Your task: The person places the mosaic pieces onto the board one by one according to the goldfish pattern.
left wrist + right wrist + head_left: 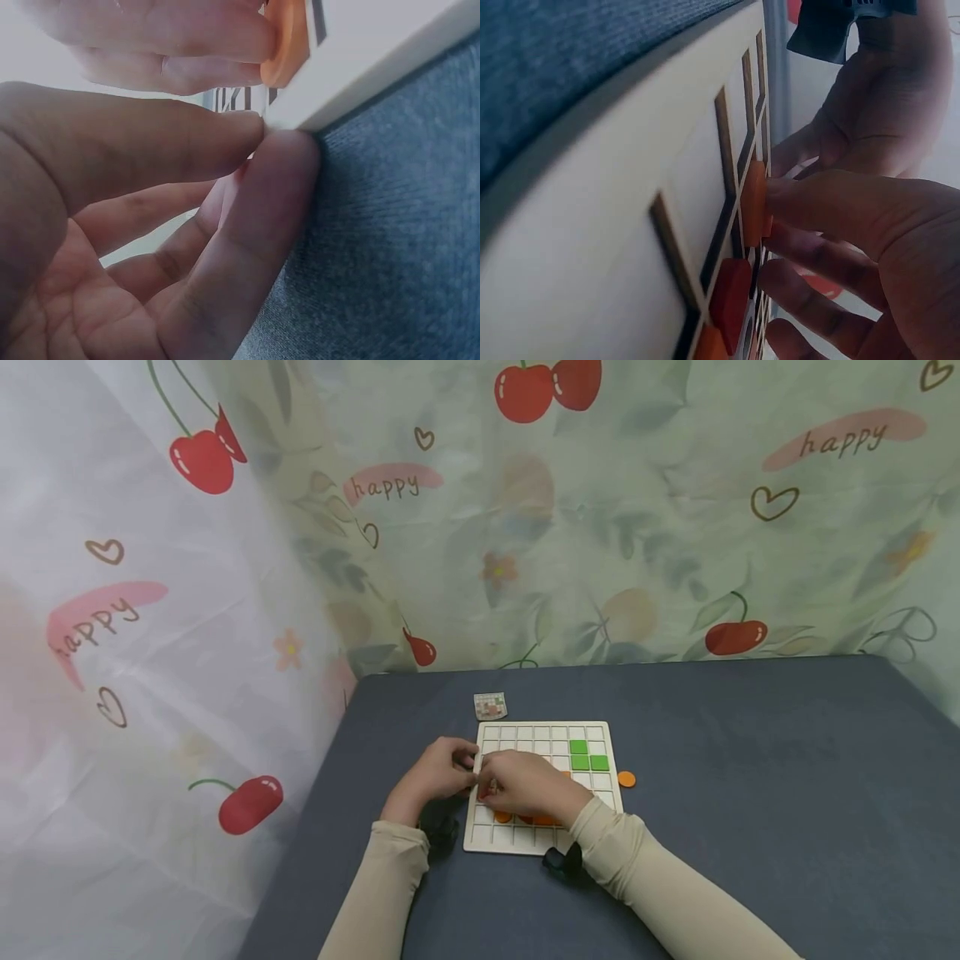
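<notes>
A white grid board [513, 839] lies on the table under both hands. My left hand [441, 770] is at its left side; in the left wrist view the thumb and index finger pinch the board's edge [375, 79]. Reaching over the left part of the board, my right hand [525, 781] has its fingers bent down toward the squares. It pinches an orange piece [754, 202] low over the grid, the thumb tip against it. A red piece [730, 296] sits close by on the board. Other orange pieces [502, 817] show partly beneath the right hand, which hides the middle squares.
Green squares [580, 762] lie at the board's upper right. One orange disc [627, 779] rests on the dark table [750, 827] just off the right edge. A small printed card [491, 706] lies behind the board. Patterned curtains [615, 527] hang behind and to the left.
</notes>
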Tool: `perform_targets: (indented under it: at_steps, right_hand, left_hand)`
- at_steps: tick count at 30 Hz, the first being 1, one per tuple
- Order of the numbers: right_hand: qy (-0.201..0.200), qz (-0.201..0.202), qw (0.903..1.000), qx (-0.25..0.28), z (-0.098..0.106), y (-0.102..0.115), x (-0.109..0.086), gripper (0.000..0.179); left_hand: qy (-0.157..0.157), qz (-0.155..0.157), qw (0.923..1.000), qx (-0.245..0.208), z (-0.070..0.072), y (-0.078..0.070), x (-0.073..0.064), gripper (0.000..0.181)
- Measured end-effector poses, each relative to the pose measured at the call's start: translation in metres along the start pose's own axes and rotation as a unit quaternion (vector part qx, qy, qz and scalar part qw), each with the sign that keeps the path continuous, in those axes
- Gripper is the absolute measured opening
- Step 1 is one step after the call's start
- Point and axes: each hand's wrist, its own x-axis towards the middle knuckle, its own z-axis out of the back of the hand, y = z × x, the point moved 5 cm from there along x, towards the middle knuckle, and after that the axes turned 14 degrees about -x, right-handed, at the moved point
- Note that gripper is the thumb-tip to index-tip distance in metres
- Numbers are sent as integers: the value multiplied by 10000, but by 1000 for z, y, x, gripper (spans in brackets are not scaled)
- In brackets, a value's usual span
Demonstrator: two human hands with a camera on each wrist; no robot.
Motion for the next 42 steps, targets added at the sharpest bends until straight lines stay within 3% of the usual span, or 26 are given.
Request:
perform_targets:
  at_steps: [5, 9, 18, 26, 33, 42]
  right_hand:
    - [-17, -85, 9999, 100, 6, -4, -6, 11]
    - [-79, -280, 9993, 224, 16, -21, -22, 13]
    - [-157, -972, 9946, 324, 40, -90, -88, 12]
    - [-230, -1238, 9915, 316, 34, -130, -134, 13]
    - [-127, -1320, 9909, 216, 31, -138, -147, 14]
    - [-57, -1361, 9907, 58, 38, -137, -144, 11]
  left_hand:
    - [-20, 81, 10000, -19, 0, 2, 1, 49]
    - [-5, 146, 9999, -60, -3, 4, 2, 50]
    - [-140, 323, 9993, -83, -7, 5, 1, 53]
    - [-178, 318, 9993, -49, -4, 2, 0, 53]
    - [-196, 280, 9994, -70, -3, 0, -3, 53]
    - [-191, 257, 9995, -54, -3, -1, -2, 52]
